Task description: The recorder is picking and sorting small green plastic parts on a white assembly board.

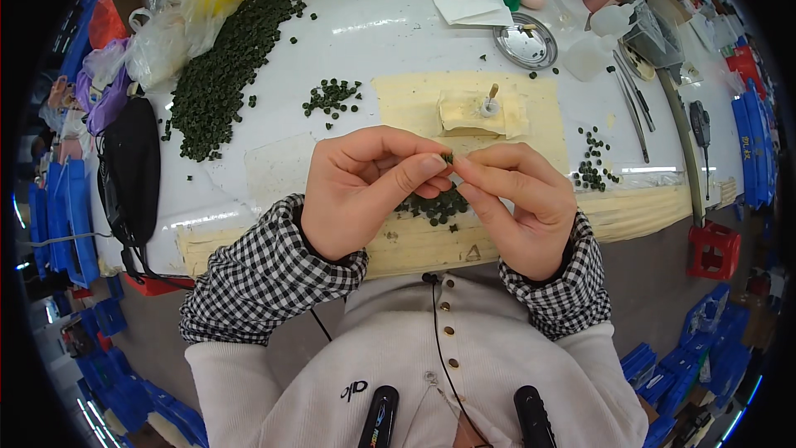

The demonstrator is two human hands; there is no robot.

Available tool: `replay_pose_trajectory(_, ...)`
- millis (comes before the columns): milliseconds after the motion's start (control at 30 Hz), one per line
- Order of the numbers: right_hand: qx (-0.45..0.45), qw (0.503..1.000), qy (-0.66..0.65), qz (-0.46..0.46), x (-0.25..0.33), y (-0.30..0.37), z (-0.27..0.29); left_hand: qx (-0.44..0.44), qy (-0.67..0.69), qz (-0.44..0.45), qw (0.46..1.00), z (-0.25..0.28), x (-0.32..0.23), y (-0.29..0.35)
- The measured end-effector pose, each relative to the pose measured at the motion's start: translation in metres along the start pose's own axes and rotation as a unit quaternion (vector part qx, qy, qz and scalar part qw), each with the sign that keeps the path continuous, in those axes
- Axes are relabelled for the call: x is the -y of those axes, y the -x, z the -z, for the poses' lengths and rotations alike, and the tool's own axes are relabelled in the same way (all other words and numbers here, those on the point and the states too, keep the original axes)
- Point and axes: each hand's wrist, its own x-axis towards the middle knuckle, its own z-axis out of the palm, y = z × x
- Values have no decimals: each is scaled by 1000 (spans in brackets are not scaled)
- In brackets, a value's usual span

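Note:
My left hand (pixel 352 191) pinches a small dark green part (pixel 448 158) between thumb and forefinger. Against its other side, the thumb and fingers of my right hand (pixel 531 207) are pressed together; whether they grip the same part or something tinier is too small to tell. Under both hands, a loose group of similar dark parts (pixel 435 206) lies on the table, partly hidden. Just beyond the fingers stands a block wrapped in cream tape (pixel 464 120), with a small clear cup (pixel 487 106) on it and a stick poking out of the cup.
A big heap of dark green parts (pixel 220 87) spreads at the far left, beside clear plastic bags (pixel 162 50). Smaller groups lie left of centre (pixel 332 98) and at right (pixel 593 162). Farther right are a round metal dish (pixel 526 41), tweezers (pixel 634 116) and a screwdriver (pixel 701 129).

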Motion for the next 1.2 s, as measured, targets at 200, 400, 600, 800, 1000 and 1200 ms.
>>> replay_pose_trajectory(200,-6,1000,-3,-18,-2,3,-2,-11,-91,-68,993,0,1,2)
replay_pose_trajectory(400,-2,1000,16,-13,1,2,-1,-10,-173,-116,978,0,2,2)
replay_pose_trajectory(600,1,1000,21,-4,2,1,-1,17,-200,-113,973,5,-1,3)
replay_pose_trajectory(800,4,1000,24,-10,3,1,-2,14,-218,-121,968,5,-4,3)
replay_pose_trajectory(1000,6,999,35,-3,3,0,-3,17,-252,-137,958,6,-7,3)
replay_pose_trajectory(1200,6,998,56,-4,2,2,-4,15,-249,-136,959,7,-7,2)
